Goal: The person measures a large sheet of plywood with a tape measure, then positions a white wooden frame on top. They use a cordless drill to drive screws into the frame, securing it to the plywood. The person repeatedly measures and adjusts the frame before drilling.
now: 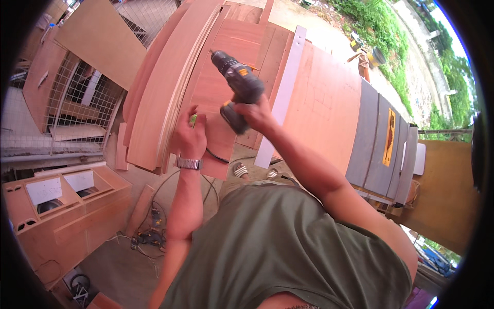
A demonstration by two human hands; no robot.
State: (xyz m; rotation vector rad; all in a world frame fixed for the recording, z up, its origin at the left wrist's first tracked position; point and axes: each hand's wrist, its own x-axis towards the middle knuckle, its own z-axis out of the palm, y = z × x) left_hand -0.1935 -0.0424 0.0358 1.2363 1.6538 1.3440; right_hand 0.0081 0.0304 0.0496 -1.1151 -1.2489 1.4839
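My right hand [256, 114] grips a black and yellow cordless drill [242, 82] by its handle, its chuck pointing away and to the left over the reddish wooden boards [221, 72]. The drill's battery end looks slightly blurred. My left hand [191, 135] is raised over the near left part of the boards, its fingers curled in around a small bright green thing [193, 119], whose kind I cannot make out. A metal watch [189, 164] is on that wrist. Beside the drill, on the right, a long pale strip with holes [283, 95] lies across the work surface.
Stacked long planks [164, 87] rise at the left. On the right is a grey table saw top [368, 139]. A wooden cabinet frame [67, 211] stands at lower left, with power tools and cords [149, 237] on the floor. Wire mesh [31, 116] is far left.
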